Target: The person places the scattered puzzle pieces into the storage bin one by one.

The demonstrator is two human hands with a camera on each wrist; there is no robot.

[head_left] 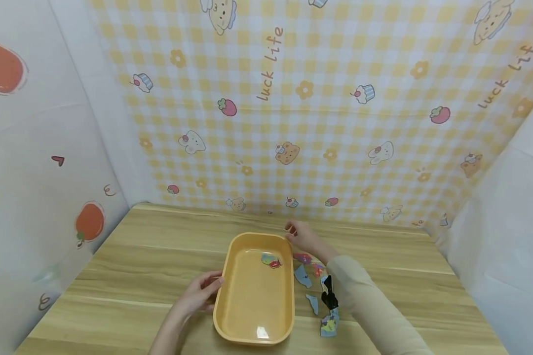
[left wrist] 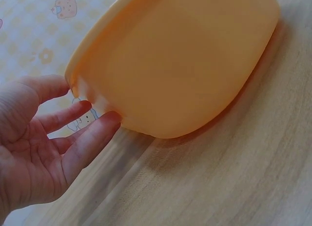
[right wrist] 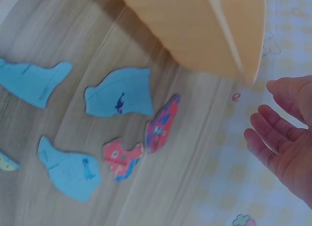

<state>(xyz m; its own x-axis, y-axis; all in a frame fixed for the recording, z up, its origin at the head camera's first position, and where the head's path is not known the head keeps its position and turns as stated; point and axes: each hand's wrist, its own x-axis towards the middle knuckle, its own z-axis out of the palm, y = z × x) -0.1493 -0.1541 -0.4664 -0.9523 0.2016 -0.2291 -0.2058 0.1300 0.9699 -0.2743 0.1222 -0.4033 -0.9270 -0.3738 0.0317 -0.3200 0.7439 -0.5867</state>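
Observation:
A deep orange-yellow plastic tray (head_left: 254, 305) stands on the wooden table. My left hand (head_left: 200, 293) touches the tray's left side, its fingertips against the outer wall and rim in the left wrist view. Near the tray's far right corner is my right hand (head_left: 304, 236), fingers loosely bent and nothing between them. Inside the tray, toward the far right, lies a small colourful puzzle piece (head_left: 271, 260). Several flat, irregular puzzle pieces lie right of the tray, among them a light blue piece (right wrist: 119, 93), a red and blue piece (right wrist: 162, 124) and a notched red piece (right wrist: 122, 159).
A black piece (head_left: 330, 294) and a multicoloured piece (head_left: 328, 325) lie beside my right sleeve (head_left: 360, 296). Behind the wooden table (head_left: 169, 256) hangs a yellow checked cloth (head_left: 324, 123) with cartoon prints. White cloth (head_left: 49, 148) hangs on the left side.

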